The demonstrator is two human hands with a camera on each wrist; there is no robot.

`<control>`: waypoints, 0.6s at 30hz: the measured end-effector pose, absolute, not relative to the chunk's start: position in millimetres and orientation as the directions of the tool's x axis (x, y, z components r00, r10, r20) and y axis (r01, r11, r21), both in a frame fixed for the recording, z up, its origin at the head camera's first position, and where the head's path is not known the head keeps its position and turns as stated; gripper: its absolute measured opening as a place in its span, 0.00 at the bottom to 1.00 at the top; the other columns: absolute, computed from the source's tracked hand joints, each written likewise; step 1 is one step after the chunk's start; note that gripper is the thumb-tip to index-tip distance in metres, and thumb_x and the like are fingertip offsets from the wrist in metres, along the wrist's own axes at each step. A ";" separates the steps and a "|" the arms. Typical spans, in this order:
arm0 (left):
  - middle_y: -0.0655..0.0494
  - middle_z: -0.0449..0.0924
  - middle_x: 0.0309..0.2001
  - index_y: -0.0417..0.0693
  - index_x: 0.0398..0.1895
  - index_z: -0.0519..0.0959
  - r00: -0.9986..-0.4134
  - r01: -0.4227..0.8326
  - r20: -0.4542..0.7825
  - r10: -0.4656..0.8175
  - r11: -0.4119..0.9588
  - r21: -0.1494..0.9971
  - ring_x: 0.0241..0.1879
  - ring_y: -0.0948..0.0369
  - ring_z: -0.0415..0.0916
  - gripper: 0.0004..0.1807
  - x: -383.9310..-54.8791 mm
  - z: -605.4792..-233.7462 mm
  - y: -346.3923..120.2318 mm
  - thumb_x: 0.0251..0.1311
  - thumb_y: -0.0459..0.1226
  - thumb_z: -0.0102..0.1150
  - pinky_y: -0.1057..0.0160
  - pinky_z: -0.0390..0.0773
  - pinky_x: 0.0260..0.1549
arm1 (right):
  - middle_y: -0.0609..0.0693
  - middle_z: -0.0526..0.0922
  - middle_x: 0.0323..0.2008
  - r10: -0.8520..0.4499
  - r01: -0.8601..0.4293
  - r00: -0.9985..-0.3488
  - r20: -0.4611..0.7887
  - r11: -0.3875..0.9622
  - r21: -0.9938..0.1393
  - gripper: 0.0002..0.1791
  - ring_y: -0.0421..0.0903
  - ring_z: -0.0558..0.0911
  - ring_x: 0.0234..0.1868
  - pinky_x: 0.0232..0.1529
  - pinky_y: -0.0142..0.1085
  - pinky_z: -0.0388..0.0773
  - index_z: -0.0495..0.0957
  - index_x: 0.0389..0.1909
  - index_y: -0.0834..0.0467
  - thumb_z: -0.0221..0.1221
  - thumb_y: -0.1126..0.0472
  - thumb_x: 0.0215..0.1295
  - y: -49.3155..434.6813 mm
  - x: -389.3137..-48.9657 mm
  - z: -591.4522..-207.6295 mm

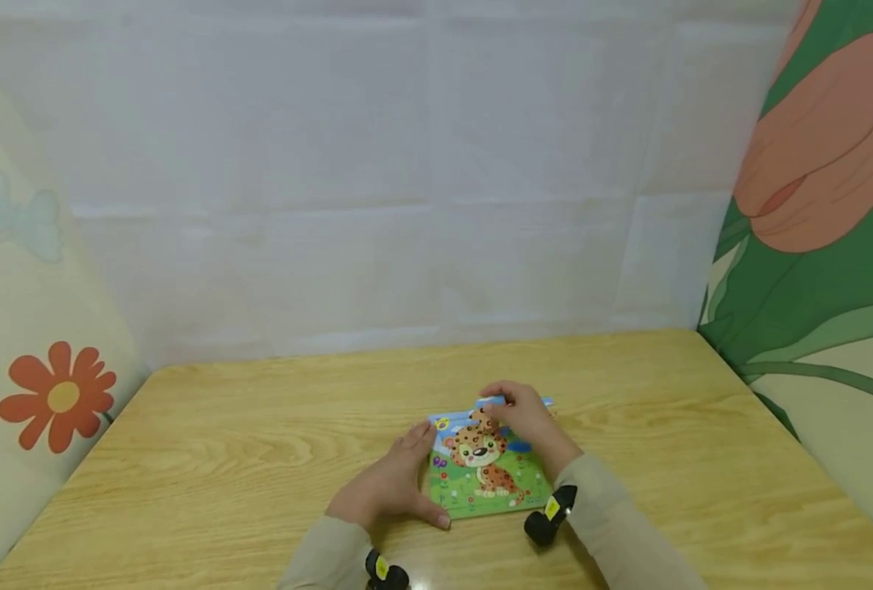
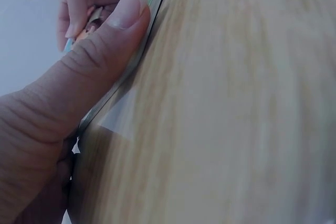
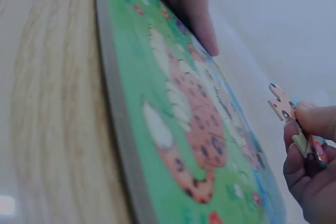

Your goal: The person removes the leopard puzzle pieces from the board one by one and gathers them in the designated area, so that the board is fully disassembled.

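Observation:
A jigsaw puzzle board (image 1: pixel 458 496) with a spotted leopard cub on green grass lies flat on the table. My left hand (image 1: pixel 392 482) rests along its left side, fingers near the upper left corner and thumb by the lower edge. In the left wrist view the thumb (image 2: pixel 100 59) lies straight against the board's edge. Over the upper part of the board, my right hand (image 1: pixel 528 416) pinches puzzle pieces. One spotted orange piece (image 3: pixel 283 104) sticks out from the fingertips in the right wrist view; others behind it are partly hidden by the fingers.
The wooden table (image 1: pixel 222 467) extends to both sides of the board. A white cloth (image 1: pixel 377 180) hangs behind it. Printed flower panels (image 1: pixel 812 164) stand at left and right. Black wrist cameras (image 1: pixel 543 527) are strapped at both sleeves.

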State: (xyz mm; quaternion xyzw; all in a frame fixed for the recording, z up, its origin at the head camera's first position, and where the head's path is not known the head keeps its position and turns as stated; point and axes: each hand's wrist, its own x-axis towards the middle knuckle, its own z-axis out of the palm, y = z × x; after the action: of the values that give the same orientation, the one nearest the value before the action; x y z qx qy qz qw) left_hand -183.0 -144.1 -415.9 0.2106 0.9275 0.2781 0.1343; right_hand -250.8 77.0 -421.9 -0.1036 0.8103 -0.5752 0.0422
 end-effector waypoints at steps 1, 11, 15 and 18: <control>0.40 0.40 0.73 0.35 0.71 0.47 -0.875 0.315 -0.133 0.465 0.758 0.572 0.71 0.42 0.38 0.71 -183.2 -416.0 -144.1 0.24 0.57 0.76 0.43 0.47 0.67 | 0.54 0.78 0.28 -0.202 -0.111 -0.978 0.049 0.306 -0.946 0.12 0.42 0.74 0.25 0.26 0.35 0.75 0.77 0.46 0.65 0.57 0.69 0.61 78.2 -251.0 -420.5; 0.39 0.41 0.72 0.34 0.70 0.47 -0.870 0.333 -0.124 0.478 0.753 0.567 0.71 0.44 0.37 0.69 -184.3 -417.2 -144.5 0.27 0.55 0.76 0.44 0.46 0.68 | 0.54 0.77 0.37 -0.101 -0.020 -0.995 -0.003 0.235 -0.972 0.14 0.44 0.76 0.36 0.38 0.34 0.78 0.76 0.49 0.65 0.56 0.67 0.62 98.7 -248.6 -412.1; 0.39 0.40 0.72 0.34 0.70 0.47 -0.868 0.326 -0.133 0.479 0.751 0.575 0.71 0.43 0.37 0.70 -184.4 -416.7 -144.0 0.26 0.55 0.76 0.43 0.46 0.67 | 0.53 0.79 0.32 -0.076 -0.048 -0.997 0.026 0.304 -0.951 0.15 0.41 0.77 0.30 0.29 0.30 0.76 0.77 0.48 0.65 0.59 0.65 0.61 108.6 -248.6 -410.0; 0.39 0.40 0.72 0.33 0.70 0.47 -0.867 0.324 -0.135 0.480 0.748 0.579 0.71 0.43 0.37 0.70 -184.1 -416.2 -143.9 0.25 0.55 0.76 0.43 0.46 0.67 | 0.51 0.78 0.29 -0.064 -0.022 -0.998 0.004 0.291 -0.957 0.17 0.41 0.75 0.26 0.22 0.29 0.73 0.76 0.50 0.65 0.59 0.64 0.61 115.7 -248.1 -408.9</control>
State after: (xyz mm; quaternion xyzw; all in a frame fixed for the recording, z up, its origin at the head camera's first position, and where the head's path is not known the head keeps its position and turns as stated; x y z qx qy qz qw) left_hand -184.1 -143.9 -416.2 0.2174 0.9245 0.2804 0.1391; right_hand -248.1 115.7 -408.9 -0.0267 0.8032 -0.5949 0.0175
